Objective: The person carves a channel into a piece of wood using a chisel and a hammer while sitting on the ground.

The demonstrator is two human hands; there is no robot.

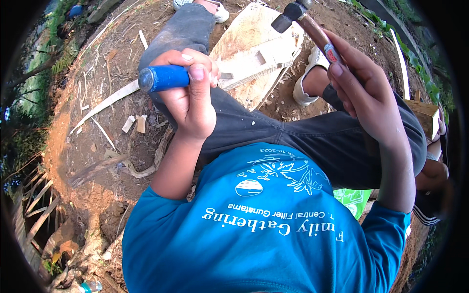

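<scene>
My left hand [194,100] is closed round the blue handle of a chisel [168,78], whose flat metal-capped end faces left. A short bit of its grey blade shows past my fingers, over a pale piece of wood [244,33]. That wood lies on the ground between my legs, with a cut, raised strip along its near part. In my right hand [365,93] is a hammer [315,33], gripped by its brown wooden handle. The dark metal head is held up at the top, apart from the chisel and above the wood's right side.
Wood chips [135,124] and a long pale strip of wood [108,105] lie on the brown soil to the left. A squared wooden block [424,117] is at the right, near another person's arm [434,175]. Something green [355,199] lies beside my right thigh.
</scene>
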